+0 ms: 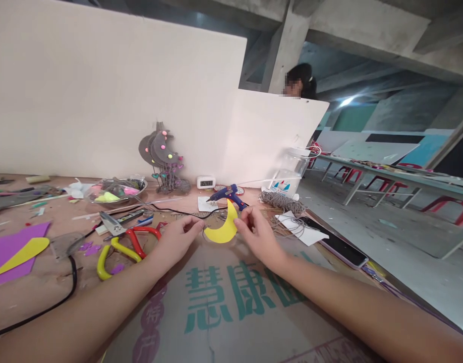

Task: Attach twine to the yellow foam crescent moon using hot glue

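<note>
A yellow crescent-moon cutout (224,230), flat like paper or felt, is held up over a printed cardboard sheet (171,312). My right hand (257,231) pinches its right edge between thumb and fingers. At the crescent's lower left tip, my left hand (183,233) is closed in a pinch; the exact contact is hard to see. Just behind the crescent lies a blue glue gun (228,193), its nozzle pointing left. Scissors with red and yellow handles (120,252) lie left of my left hand.
Purple sheet (12,247), bowl of coloured pieces (116,191), grey moon ornaments (161,151) and a small clock (206,182) are at left and back. Grey cord (282,201), a plastic jar (292,169) and a phone (339,244) are at right. A black cable (70,282) crosses the left. Someone (301,83) is behind the white partition.
</note>
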`<move>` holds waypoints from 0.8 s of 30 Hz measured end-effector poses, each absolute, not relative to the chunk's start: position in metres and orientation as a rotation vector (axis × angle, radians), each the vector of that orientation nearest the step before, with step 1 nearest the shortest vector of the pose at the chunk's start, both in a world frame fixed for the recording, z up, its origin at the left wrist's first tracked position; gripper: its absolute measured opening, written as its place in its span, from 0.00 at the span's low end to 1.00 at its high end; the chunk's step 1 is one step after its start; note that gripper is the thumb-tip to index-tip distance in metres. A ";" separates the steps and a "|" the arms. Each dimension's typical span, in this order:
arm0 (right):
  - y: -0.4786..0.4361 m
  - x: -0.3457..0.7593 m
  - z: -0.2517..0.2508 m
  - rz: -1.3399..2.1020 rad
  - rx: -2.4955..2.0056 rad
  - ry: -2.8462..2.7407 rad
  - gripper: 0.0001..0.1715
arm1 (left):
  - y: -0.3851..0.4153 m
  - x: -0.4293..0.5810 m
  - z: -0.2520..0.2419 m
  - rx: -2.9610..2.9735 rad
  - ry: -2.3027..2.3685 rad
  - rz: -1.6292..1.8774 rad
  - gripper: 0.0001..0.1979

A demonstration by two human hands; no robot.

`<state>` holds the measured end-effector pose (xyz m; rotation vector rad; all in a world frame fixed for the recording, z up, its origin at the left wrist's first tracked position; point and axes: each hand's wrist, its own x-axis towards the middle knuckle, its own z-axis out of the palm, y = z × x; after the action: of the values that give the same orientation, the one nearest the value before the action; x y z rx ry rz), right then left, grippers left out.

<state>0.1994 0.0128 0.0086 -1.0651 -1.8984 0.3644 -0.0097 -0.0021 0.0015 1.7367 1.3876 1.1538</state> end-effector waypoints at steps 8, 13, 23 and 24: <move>0.026 0.201 0.006 0.877 -1.088 -1.873 0.17 | -0.003 -0.010 0.002 1.726 1.396 1.174 0.16; 0.026 0.200 0.005 0.986 -1.130 -1.803 0.18 | -0.002 -0.010 0.003 1.715 1.345 1.181 0.16; 0.030 0.202 0.000 1.017 -1.117 -1.844 0.18 | 0.001 -0.010 -0.001 1.693 1.400 1.168 0.16; 0.031 0.202 0.000 1.017 -1.112 -1.845 0.18 | 0.002 -0.010 -0.001 1.688 1.400 1.170 0.16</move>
<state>0.2025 0.0305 0.0001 -1.1120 -1.8452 1.0167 -0.0104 0.0017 -0.0013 1.6881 1.3997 1.1698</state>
